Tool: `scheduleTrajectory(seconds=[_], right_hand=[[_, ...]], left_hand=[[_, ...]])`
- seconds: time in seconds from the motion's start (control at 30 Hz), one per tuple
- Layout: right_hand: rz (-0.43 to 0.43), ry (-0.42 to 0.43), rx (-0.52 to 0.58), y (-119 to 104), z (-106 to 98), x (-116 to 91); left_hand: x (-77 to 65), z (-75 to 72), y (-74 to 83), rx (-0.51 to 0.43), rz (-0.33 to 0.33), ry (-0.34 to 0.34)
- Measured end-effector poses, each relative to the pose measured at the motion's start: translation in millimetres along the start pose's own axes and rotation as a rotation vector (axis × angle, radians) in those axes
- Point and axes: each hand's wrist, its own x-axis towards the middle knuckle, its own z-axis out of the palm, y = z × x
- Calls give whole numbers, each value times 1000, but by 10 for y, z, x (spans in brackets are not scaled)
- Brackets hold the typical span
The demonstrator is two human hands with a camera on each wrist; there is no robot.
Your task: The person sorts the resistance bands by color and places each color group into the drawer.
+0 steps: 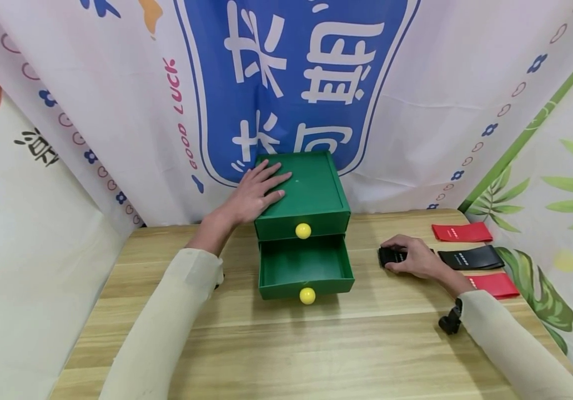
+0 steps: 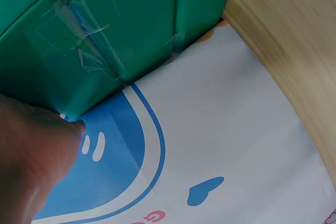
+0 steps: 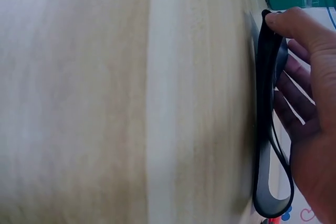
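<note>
A green two-drawer box (image 1: pixel 313 186) stands against the curtain, its lower drawer (image 1: pixel 279 291) pulled out with nothing inside and its upper one closed. Each drawer has a round yellow knob. My left hand (image 1: pixel 251 197) rests on the left of the box top, fingers spread. To the right of the box, my right hand (image 1: pixel 418 258) holds a black loop resistance band (image 1: pixel 389 255) by its left end, close to the tabletop. From the right wrist, that band (image 3: pixel 264 87) appears as a flattened loop, the thumb on its near end and fingers behind it.
Right of my right hand lie a red band (image 1: pixel 461 232), another black band (image 1: pixel 471 257) and a second red band (image 1: pixel 496 285), one below another. A printed curtain (image 1: pixel 401 144) hangs behind the wooden table (image 1: pixel 286 355). Clear tape (image 2: pixel 86 40) covers the box's side.
</note>
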Motion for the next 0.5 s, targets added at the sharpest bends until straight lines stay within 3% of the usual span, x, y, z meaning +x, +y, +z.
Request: scheduleTrajectory(seconds=[0.27, 0.5], right_hand=[[32, 50, 50, 23, -4, -23], [33, 116, 253, -32, -25, -35]], left_hand=[[0, -4, 3, 13, -1, -4], [-1, -5, 2, 4, 1, -1]])
